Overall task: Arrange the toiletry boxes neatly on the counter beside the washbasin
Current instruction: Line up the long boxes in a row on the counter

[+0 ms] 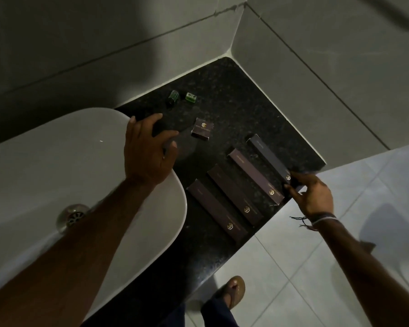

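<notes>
Toiletry boxes lie on the black speckled stone counter [232,97] to the right of the white oval washbasin [57,161]; we count four long, dark brown cardboard boxes set side by side in a slanted row near the counter's front edge, roughly parallel and each apart from the next. From the basin outward we see the first long box [216,210], the second long box [234,194], the third long box [255,177] and the fourth long box [268,159], which looks darker and more bluish; each carries a small gold emblem at its near end. Behind the row a small square brown box with a gold logo [202,127] sits alone; farther back, near the tiled wall, stand a small green bottle [174,97] and a small green packet [190,97], close together.

Our left hand [149,149] reaches over the basin's rim with fingers curled around a dark object [168,127] on the counter; we cannot tell what it is. Our right hand [313,195], a braided band at the wrist, pinches the near end of the fourth long box at the counter's edge, thumb and fingertips closed on it.
</notes>
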Demonstrator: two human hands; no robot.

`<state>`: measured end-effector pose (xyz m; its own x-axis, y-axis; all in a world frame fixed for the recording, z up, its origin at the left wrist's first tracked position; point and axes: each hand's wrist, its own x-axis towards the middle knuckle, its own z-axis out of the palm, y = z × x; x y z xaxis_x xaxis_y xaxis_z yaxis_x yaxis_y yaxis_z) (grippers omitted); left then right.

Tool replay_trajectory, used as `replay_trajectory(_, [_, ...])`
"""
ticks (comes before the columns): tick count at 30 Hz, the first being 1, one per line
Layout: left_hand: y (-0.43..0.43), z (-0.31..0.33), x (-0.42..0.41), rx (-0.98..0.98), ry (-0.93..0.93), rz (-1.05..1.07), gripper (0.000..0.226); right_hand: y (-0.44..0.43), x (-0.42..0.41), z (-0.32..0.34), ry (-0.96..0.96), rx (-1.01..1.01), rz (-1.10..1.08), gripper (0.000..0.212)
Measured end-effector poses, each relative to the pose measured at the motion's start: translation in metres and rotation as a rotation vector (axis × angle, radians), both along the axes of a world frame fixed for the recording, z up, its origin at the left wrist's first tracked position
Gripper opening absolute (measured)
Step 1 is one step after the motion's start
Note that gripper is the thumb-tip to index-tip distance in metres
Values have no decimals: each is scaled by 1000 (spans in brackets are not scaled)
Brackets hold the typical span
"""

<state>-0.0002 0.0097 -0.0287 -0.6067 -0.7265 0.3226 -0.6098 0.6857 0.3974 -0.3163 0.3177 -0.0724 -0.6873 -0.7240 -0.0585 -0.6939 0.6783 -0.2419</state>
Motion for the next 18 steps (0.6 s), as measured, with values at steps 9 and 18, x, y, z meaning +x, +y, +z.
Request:
replay_trajectory(9, [1,-1,0,-25,22,7,45,-9,7,2,-11,-7,-4,43])
replay_trajectory(18, [-1,-5,0,-34,34,6,42,-10,3,8,-52,51,15,56])
